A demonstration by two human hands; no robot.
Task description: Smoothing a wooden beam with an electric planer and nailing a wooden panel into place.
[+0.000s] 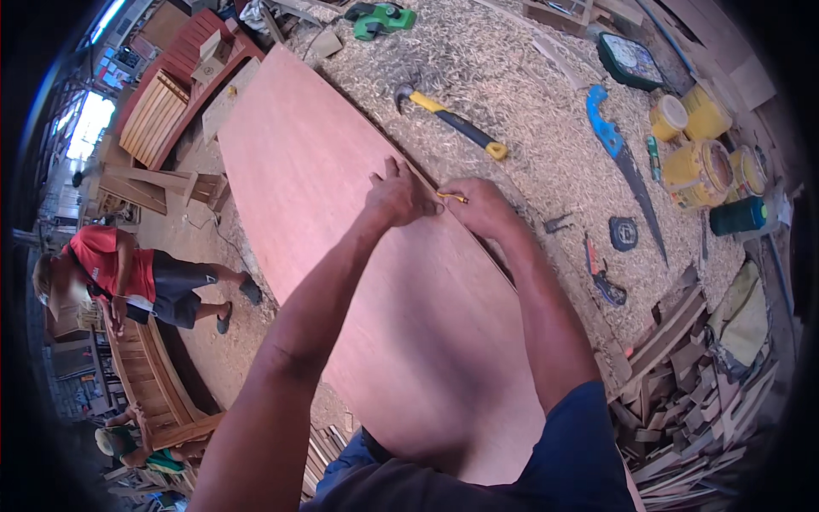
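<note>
A large pinkish plywood sheet [299,145] lies slantwise in front of me. My left hand [399,198] rests on it near its right edge, fingers spread. Just right of it, at that edge, my right hand [482,206] is closed, with a thin yellow strip [454,197] showing at its fingertips. The strip's kind is too small to make out, and the rest is hidden by the hand. Beyond the hands, a claw hammer [444,115] with a yellow and black handle lies on the shavings.
A blue-handled handsaw [627,166], red-and-black pliers-like tool [601,273], round black object [624,233] and green power planer [378,20] lie on the shavings. Yellow buckets [695,171] stand right, above scrap wood [682,418]. Left are a red-shirted person [94,264] and wooden benches [149,367].
</note>
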